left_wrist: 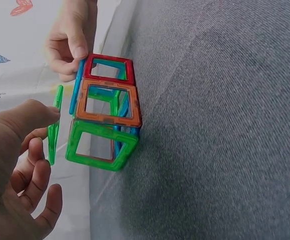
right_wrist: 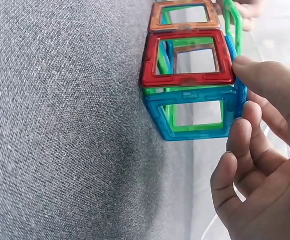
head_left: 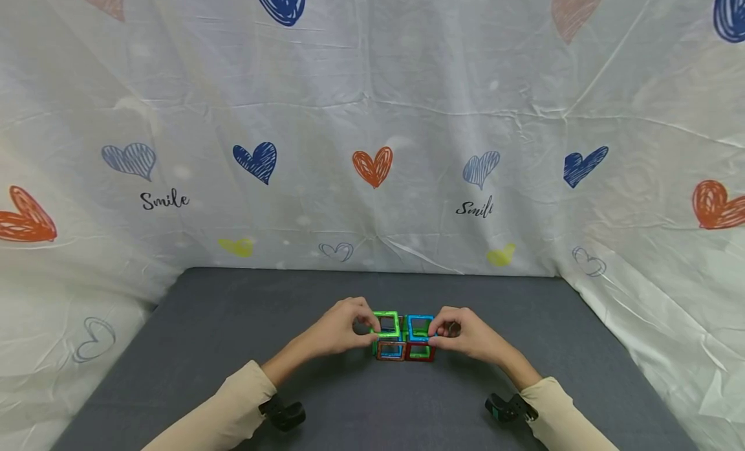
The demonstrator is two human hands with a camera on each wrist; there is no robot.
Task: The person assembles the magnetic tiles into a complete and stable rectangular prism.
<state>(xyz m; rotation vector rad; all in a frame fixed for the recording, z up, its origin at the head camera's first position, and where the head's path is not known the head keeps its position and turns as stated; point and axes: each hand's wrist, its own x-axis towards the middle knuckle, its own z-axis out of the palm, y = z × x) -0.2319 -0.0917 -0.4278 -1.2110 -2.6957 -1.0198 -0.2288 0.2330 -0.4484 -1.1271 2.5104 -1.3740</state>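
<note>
Square magnetic tiles stand joined as a low block on the table, with an orange tile (left_wrist: 87, 102) and a red tile (right_wrist: 150, 60) along the near side. A green tile (left_wrist: 74, 145) forms the left end and a blue tile (right_wrist: 160, 117) the right end. My left hand (head_left: 348, 325) pinches a loose green tile (left_wrist: 55, 127) between thumb and fingers, a small gap above the block's left half. My right hand (head_left: 464, 333) pinches a blue tile (head_left: 420, 328) by its outer edge at the top of the right half, against the block.
The block sits on a dark grey cloth-covered table (head_left: 279, 296). Behind and at both sides hangs a pale curtain (head_left: 419, 231) printed with hearts. Each forearm wears a black wrist camera strap.
</note>
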